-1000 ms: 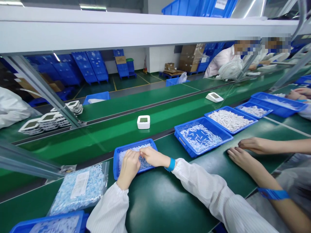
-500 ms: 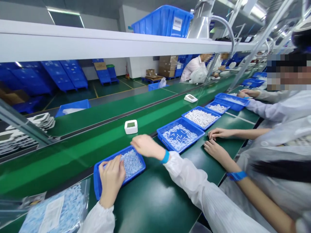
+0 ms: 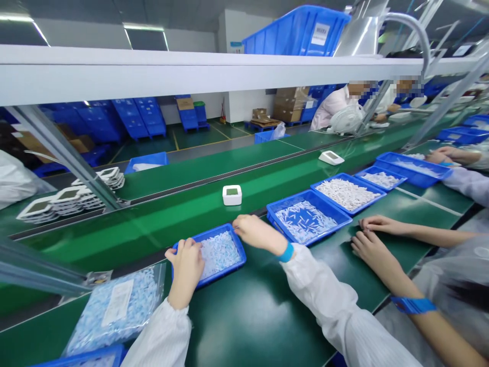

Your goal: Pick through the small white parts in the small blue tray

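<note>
A small blue tray (image 3: 214,233) of little white parts (image 3: 219,253) lies on the green bench in front of me. My left hand (image 3: 187,265) sits at the tray's left end, thumb outside the rim and bent fingers inside, closed on the rim. My right hand (image 3: 256,233) is at the tray's far right corner with its fingers curled down and closed; what they pinch is hidden. Just beyond that hand, a white square device with a green screen (image 3: 232,194) lies on the conveyor belt.
A clear bag of white parts (image 3: 114,306) lies at my left. A co-worker's hands (image 3: 372,235) rest on the bench at right, beside two larger blue trays (image 3: 284,205) (image 3: 346,177). A second device (image 3: 330,157) lies further along the belt. Stacked white frames (image 3: 64,196) are at far left.
My hands were together over the tray's parts, then separated. The right hand rose toward the belt and has come back to the tray's far right corner; the left slid to the left rim.
</note>
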Demonstrator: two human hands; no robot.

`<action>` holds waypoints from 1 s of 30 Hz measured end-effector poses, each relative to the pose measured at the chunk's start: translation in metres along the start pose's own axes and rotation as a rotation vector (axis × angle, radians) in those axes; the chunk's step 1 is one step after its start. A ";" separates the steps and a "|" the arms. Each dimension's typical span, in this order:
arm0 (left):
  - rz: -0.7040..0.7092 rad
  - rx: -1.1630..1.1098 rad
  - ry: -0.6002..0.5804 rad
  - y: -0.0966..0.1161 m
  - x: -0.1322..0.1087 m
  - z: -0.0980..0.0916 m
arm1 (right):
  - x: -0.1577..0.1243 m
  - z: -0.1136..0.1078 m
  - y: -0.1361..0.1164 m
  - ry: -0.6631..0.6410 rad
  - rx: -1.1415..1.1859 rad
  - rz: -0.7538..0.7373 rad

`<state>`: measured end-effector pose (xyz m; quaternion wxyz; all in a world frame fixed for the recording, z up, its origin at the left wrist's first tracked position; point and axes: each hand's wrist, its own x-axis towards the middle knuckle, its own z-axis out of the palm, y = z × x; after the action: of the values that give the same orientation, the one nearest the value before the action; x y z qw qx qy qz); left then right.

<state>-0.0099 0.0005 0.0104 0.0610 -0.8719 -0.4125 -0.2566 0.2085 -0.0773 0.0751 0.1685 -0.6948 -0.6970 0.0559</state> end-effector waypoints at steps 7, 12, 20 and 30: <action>-0.031 -0.067 -0.259 -0.021 0.001 0.000 | 0.021 0.079 -0.045 -0.067 -0.315 -0.160; -0.048 -0.094 -0.224 -0.021 0.001 0.004 | 0.024 0.082 -0.039 -0.071 -0.316 -0.171; -0.139 -0.063 -0.251 -0.023 0.000 0.010 | 0.025 0.088 -0.037 -0.091 -0.304 -0.159; -0.202 -0.173 -0.114 -0.018 0.007 0.004 | 0.028 0.080 -0.036 -0.008 -0.253 -0.079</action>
<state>-0.0186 0.0182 0.0088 -0.0639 -0.8410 -0.4774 -0.2463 0.1499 -0.0380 0.0159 0.0789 -0.6823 -0.7259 -0.0363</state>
